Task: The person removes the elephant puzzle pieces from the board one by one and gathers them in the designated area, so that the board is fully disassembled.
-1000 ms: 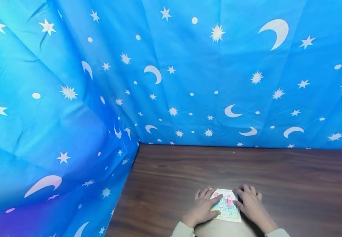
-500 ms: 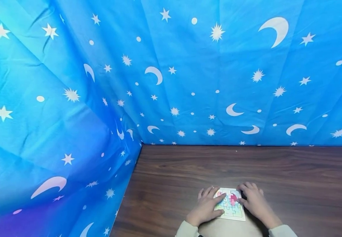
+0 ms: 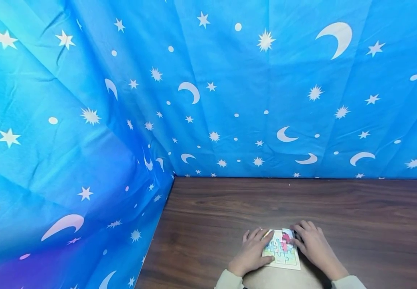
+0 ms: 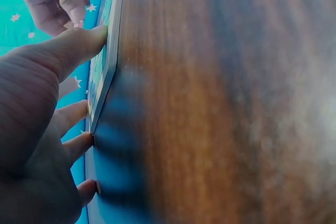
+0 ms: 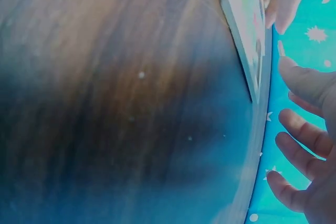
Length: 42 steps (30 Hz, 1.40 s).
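Observation:
A small square jigsaw puzzle in a pale frame lies on the table, its picture mostly blue, green and pink. My left hand rests over its left side, thumb and forefinger spread flat on top. In the left wrist view the left thumb lies on the puzzle and other fingertips touch down beside its edge. At the upper right corner, my right hand pinches a puzzle piece with pink on it. The right wrist view shows only a thin edge of that piece above the thumb.
The dark wood-grain table carries the puzzle near the person's side. Blue cloth with white stars and moons hangs along the back and left of the table.
At the puzzle's upper right corner, the piece by my right fingers now sits turned, overlapping the frame. My left hand has stayed in place on the puzzle; the whole view has shifted slightly.

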Available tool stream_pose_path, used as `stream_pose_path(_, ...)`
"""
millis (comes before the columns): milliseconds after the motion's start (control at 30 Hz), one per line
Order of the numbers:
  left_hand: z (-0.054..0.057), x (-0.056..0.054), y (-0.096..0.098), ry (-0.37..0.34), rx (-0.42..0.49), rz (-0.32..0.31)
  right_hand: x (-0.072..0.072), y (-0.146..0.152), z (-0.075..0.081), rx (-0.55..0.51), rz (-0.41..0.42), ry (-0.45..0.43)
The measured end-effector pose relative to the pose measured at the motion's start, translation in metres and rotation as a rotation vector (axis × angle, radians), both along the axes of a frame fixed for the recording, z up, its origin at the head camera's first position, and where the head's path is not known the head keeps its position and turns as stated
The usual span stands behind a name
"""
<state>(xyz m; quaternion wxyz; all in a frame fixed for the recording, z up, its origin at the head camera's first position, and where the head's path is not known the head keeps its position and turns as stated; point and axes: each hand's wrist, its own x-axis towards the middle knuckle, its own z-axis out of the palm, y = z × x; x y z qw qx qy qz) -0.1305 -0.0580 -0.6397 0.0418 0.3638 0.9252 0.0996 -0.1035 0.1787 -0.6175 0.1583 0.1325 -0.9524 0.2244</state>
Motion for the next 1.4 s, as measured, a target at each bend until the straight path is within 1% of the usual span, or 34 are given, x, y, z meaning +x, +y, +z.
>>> stream_pose_path(133,-0.004,0.001,0.0,0.008,0.016,0.025,0.002,0.005,0.001,-0.014,-0.015,-0.01)
stream_pose_path(267,-0.006,0.002,0.0,0.021,0.012,0.032,0.006,0.014,-0.002,-0.042,-0.018,0.056)
stream_pose_path(367,-0.007,0.004,0.001,0.021,0.007,0.032,0.011,0.025,-0.005,-0.058,-0.032,0.069)
stream_pose_path(533,-0.008,0.005,0.003,0.018,0.018,0.026,0.02,0.049,-0.01,-0.069,-0.088,0.033)
stream_pose_path(633,-0.009,0.006,0.002,0.021,0.028,0.024,0.025,0.064,-0.012,-0.091,-0.104,0.055)
stream_pose_path(767,-0.008,0.006,-0.001,0.024,0.032,0.035,0.029,0.081,-0.014,-0.116,-0.107,0.098)
stream_pose_path(933,-0.006,0.003,-0.004,0.021,0.028,0.045,0.033,0.101,-0.015,-0.091,-0.14,0.074)
stream_pose_path(1033,-0.003,0.001,-0.004,-0.014,0.048,0.047,0.036,0.112,-0.017,-0.085,-0.151,0.079)
stream_pose_path(1133,0.0,0.0,-0.004,-0.076,0.07,0.056,0.042,0.122,-0.02,-0.098,-0.162,0.055)
stream_pose_path(1167,0.002,-0.001,-0.005,-0.092,0.073,0.062,0.043,0.125,-0.021,-0.101,-0.167,0.034)
stream_pose_path(1267,0.004,-0.002,-0.01,-0.131,0.063,0.082,0.047,0.133,-0.022,-0.105,-0.179,-0.073)
stream_pose_path(1400,0.006,-0.004,-0.019,-0.127,0.009,0.078,0.047,0.141,-0.021,-0.071,-0.178,-0.185)
